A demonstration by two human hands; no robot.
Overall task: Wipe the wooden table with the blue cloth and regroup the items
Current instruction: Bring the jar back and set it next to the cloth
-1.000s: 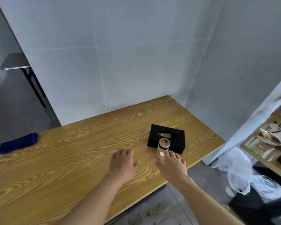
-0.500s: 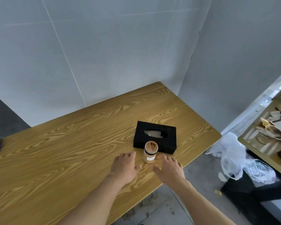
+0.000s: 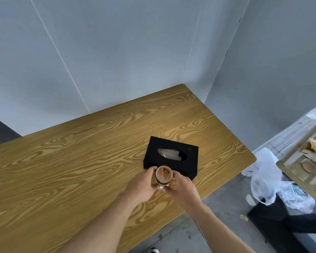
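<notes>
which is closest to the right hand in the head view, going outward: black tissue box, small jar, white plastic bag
1. small jar: held at the fingers of the right hand.
2. black tissue box: just behind the jar.
3. white plastic bag: on the floor, off to the right.

Both bare forearms reach forward over the near edge of the wooden desk (image 3: pixel 66 161). The left hand (image 3: pixel 141 185) and right hand (image 3: pixel 182 189) close in from either side, fingers curled around a small brown-lidded jar (image 3: pixel 163 177) between them.
</notes>
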